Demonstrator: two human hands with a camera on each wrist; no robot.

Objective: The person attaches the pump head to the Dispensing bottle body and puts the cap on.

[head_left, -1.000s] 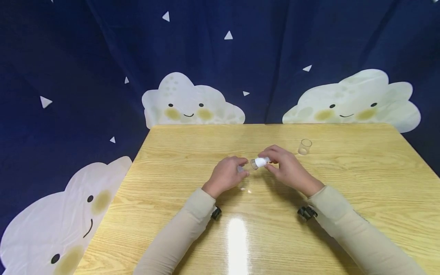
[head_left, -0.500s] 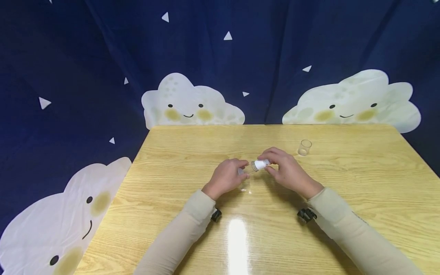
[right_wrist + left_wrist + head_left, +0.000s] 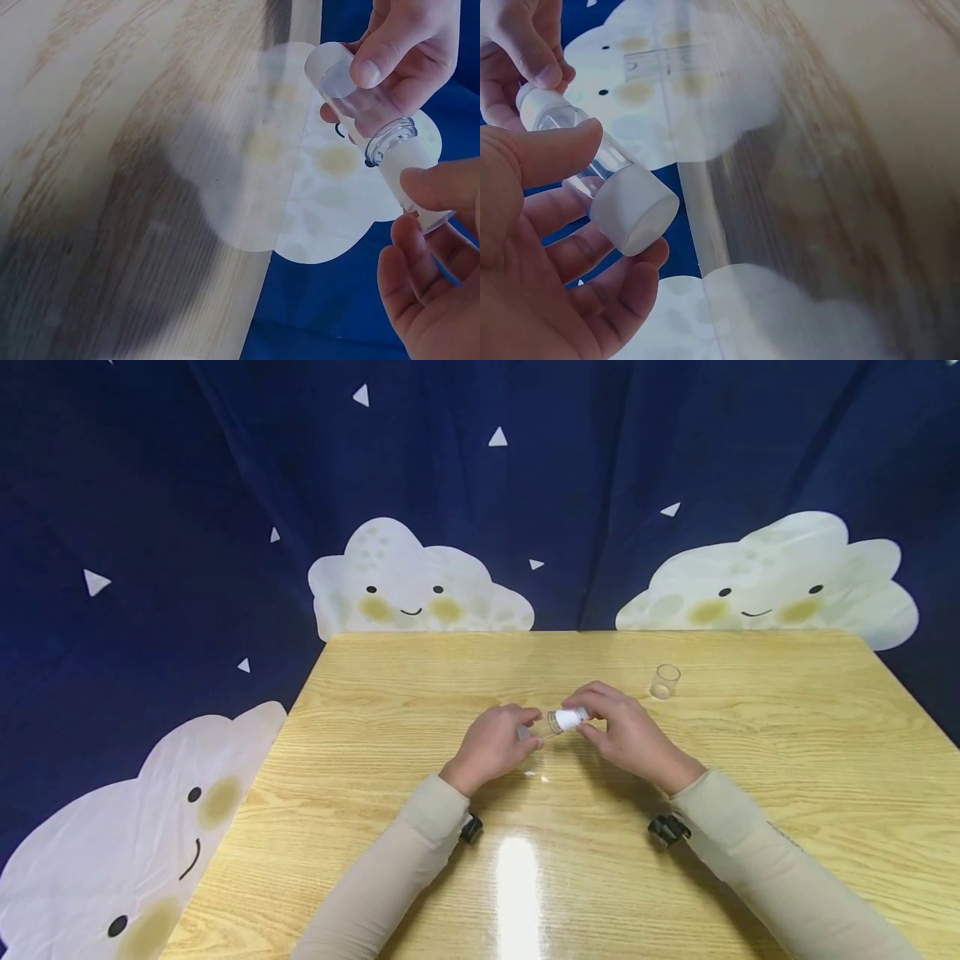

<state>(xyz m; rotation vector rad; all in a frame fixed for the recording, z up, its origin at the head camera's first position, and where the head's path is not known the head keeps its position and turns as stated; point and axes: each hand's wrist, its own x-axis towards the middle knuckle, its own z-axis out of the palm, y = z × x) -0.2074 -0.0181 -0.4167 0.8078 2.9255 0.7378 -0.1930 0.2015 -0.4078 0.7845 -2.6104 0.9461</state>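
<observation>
Between the two hands lies a small clear bottle, tilted and held above the table. Its white base is at the left end, and a white pump top with a clear ridged collar is at the right end. My left hand grips the body near the base between thumb and fingers. With thumb and fingertips, my right hand pinches the white top. The clear body shows no coloured contents in the right wrist view. The right fingers partly hide the tip of the top.
A clear, open-ended cap stands on the wooden table, beyond the right hand. A dark blue curtain with clouds hangs behind the table's far edge. Black wrist devices sit under the sleeves.
Both hands stay nearly in place. The right hand has shifted down very slightly and its fingers have turned a little on the white top. The clear cap stands where it was.
</observation>
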